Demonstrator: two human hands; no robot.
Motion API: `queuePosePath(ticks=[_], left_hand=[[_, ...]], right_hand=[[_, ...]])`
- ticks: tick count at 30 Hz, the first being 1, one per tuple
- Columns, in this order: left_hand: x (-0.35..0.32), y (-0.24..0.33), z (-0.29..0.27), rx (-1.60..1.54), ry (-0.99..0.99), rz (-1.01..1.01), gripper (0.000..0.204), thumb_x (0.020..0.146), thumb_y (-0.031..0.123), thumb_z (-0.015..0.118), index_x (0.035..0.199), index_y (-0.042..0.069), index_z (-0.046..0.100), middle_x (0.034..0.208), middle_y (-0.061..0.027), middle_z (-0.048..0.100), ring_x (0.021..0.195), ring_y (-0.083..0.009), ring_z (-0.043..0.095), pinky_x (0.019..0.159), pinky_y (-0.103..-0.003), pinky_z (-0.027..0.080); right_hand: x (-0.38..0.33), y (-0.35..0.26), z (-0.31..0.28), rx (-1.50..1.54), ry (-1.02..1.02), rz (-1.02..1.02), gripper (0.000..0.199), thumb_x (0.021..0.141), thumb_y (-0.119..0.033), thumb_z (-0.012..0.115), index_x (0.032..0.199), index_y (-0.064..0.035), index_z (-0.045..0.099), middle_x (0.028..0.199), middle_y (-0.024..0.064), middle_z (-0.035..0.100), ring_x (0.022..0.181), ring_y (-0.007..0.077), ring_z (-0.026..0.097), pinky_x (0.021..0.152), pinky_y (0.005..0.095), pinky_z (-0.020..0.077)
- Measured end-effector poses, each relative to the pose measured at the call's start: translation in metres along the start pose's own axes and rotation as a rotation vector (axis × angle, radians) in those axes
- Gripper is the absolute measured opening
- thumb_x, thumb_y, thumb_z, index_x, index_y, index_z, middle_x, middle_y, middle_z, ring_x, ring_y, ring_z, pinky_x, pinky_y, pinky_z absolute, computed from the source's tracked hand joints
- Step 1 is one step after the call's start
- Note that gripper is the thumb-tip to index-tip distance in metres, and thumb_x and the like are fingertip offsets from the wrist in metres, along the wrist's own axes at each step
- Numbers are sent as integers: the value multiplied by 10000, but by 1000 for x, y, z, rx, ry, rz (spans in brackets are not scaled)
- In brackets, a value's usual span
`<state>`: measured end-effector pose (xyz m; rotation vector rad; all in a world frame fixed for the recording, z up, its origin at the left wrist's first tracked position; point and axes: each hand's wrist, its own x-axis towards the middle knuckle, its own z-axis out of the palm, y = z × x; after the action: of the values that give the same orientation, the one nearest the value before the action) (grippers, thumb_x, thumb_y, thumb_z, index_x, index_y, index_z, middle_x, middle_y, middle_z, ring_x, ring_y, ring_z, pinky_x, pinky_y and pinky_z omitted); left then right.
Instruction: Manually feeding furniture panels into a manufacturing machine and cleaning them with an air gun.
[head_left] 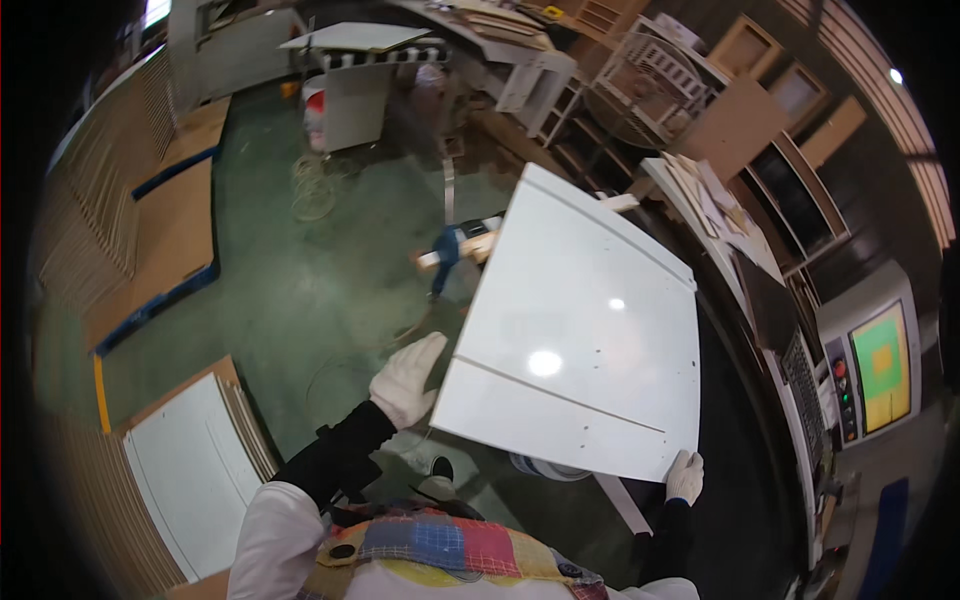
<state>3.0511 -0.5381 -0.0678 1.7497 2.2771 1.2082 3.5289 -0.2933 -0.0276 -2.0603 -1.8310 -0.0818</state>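
A large white board [580,290] with a groove across its near part and several small drilled holes is tilted up in front of me. My right hand [685,478], in a white glove, grips its near right corner, with part of the fingers hidden by the board. My left hand [405,383], also gloved, is beside the board's left edge. Its fingers are stretched out; the thumb side is close to the edge, and I cannot tell whether it touches.
On the left stands a stack of white panels [190,470], with brown board stacks [165,220] on blue pallets beyond. A control console with a lit screen [880,365] is at the right, beside a long workbench [720,210]. Tools on a stand [460,245] sit behind the board.
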Motion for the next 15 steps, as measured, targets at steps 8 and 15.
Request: queuePosePath(ticks=[8, 15], left_hand=[[64, 28, -20, 135, -14, 537, 339, 749, 153, 547, 1053, 5, 570, 1113, -184, 545, 1048, -340, 531, 939, -438, 419], [120, 72, -114, 291, -188, 654, 166, 716, 159, 541, 839, 46, 545, 824, -83, 501, 824, -298, 500, 779, -391, 444]], right_hand=[[16, 6, -28, -116, -93, -30, 408, 880, -337, 503, 1056, 18, 602, 953, 256, 648, 917, 416, 621, 837, 468, 483], [67, 5, -182, 230, -318, 112, 325, 840, -308, 580, 888, 1, 668, 855, 135, 678, 777, 224, 645, 737, 378, 496]])
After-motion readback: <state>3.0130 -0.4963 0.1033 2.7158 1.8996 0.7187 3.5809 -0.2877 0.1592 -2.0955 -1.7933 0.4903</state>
